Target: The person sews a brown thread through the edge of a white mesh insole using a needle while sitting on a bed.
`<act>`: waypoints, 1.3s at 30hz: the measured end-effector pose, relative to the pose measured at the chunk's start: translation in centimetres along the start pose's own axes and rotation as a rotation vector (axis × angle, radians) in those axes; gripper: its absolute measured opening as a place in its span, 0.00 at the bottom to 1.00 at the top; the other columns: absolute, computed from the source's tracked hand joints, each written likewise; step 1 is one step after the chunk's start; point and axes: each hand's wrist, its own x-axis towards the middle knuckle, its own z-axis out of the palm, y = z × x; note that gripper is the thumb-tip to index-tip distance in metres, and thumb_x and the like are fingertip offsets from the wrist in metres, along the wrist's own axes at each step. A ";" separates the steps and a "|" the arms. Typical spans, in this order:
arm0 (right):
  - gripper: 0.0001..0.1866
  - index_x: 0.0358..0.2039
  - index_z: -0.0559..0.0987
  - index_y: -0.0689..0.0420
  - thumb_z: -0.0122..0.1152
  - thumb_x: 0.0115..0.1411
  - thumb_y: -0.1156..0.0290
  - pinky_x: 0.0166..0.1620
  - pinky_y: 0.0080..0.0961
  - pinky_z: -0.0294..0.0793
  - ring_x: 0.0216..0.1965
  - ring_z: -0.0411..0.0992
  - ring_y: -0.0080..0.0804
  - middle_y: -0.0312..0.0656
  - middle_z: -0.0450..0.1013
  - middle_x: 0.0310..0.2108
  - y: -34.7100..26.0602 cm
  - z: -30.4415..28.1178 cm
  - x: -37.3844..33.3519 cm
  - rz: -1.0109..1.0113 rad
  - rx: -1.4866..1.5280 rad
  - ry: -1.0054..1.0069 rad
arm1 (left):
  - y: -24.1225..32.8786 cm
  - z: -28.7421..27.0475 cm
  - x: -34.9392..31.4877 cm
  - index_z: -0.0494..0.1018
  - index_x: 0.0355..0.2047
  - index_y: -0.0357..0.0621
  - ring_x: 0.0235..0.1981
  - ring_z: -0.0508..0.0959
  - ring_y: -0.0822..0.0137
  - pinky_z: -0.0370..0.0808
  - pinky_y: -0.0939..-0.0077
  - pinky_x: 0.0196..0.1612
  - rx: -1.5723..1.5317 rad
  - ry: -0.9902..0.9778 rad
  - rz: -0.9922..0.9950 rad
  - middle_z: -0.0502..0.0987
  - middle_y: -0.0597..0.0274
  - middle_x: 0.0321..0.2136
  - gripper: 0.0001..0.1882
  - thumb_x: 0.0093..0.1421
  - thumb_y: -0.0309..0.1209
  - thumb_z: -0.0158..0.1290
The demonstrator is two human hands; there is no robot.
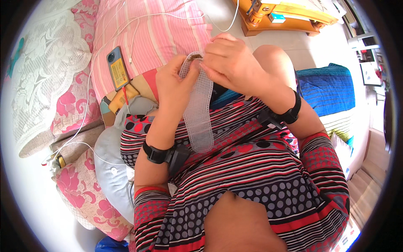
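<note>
Insole: a white mesh insole [198,113], sole-shaped, hangs upright over the lap, its toe end up between the two hands and its heel end down against the striped and dotted dress [252,176].
Left hand: the left hand [174,82] is closed on the insole's left edge near the top, thumb on the front face, so the insole runs down from the hand along the forearm.
Right hand: the right hand [233,63] pinches the top rim of the insole with its fingertips; a small dark bit shows at that rim, perhaps thread or trim, too small to tell.
Wrists: each wrist wears a black band [157,153].
Left of the hands: a phone [118,68] with a white cable [90,84] lies on a pink striped cloth [147,38].
Right of the hands: a blue cloth [329,86] lies beyond the knee.
</note>
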 end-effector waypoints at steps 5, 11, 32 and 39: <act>0.09 0.18 0.69 0.60 0.62 0.45 0.75 0.40 0.36 0.70 0.25 0.66 0.39 0.40 0.65 0.23 -1.5 0.4 0.0 -0.092 0.003 0.064 | -0.8 -0.5 0.8 0.74 0.30 0.37 0.17 0.64 0.78 0.62 0.79 0.21 0.086 -0.027 -0.029 0.68 0.60 0.14 0.06 0.54 0.28 0.55; 0.09 0.18 0.70 0.58 0.63 0.45 0.73 0.35 0.32 0.68 0.24 0.66 0.37 0.38 0.63 0.21 -2.6 -1.0 0.4 -0.221 0.053 0.144 | -0.2 -0.8 0.4 0.74 0.31 0.36 0.19 0.66 0.79 0.64 0.81 0.24 -0.018 -0.073 0.056 0.71 0.63 0.17 0.07 0.56 0.28 0.55; 0.03 0.29 0.73 0.63 0.56 0.53 0.79 0.28 0.20 0.65 0.24 0.66 0.23 0.38 0.68 0.23 -0.1 -1.2 -0.6 0.403 0.471 0.100 | 2.1 -1.0 -0.8 0.70 0.39 0.37 0.30 0.73 0.79 0.71 0.84 0.35 -0.707 -0.291 -0.168 0.75 0.66 0.31 0.08 0.64 0.29 0.47; 0.05 0.25 0.72 0.63 0.57 0.50 0.76 0.27 0.25 0.68 0.20 0.68 0.34 0.44 0.67 0.21 4.8 -0.7 -2.3 0.615 0.139 0.238 | 2.8 -1.4 -1.1 0.71 0.38 0.37 0.28 0.73 0.79 0.71 0.84 0.32 -0.578 -0.281 -0.064 0.76 0.66 0.29 0.09 0.63 0.30 0.49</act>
